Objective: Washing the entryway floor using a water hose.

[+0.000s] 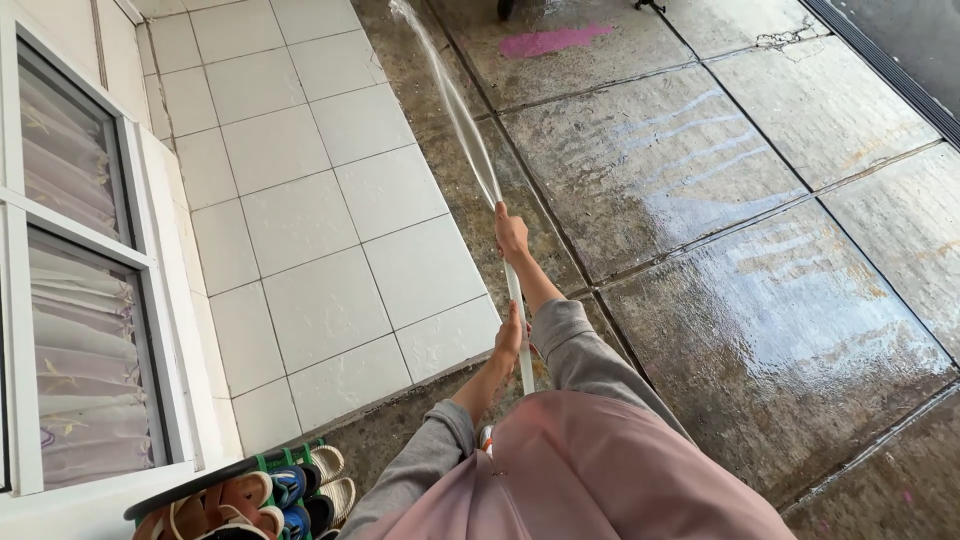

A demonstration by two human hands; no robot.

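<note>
Head view, hose: a pale hose [519,330] is seen running up the centre of the frame, from the lap towards the middle.
Head view, right hand: the right hand [511,233] is clenched around the hose's front end, just above the frame's centre, with the arm stretched forward.
Head view, left hand: the left hand [509,340] is wrapped around the hose lower down, just below centre, close to the body.
Head view, water jet: a thin water jet [455,100] is thrown from the right hand's grip up to the top edge of the frame.
Head view, concrete floor: the wet concrete floor [760,250], shiny and cracked along its joints, fills the right half.
Head view, pink patch: a pink patch [552,41] is seen on the concrete at top centre.
Head view, tiled step: a pale tiled step [310,220] is laid across the upper left and centre left.
Head view, window: a white-framed window [70,280] with curtains is set along the left edge.
Head view, shoe rack: a shoe rack [250,495] holding sandals is placed at the bottom left.
Head view, clothing: grey sleeves [580,350] and a pink garment [600,470] are seen at bottom centre.
</note>
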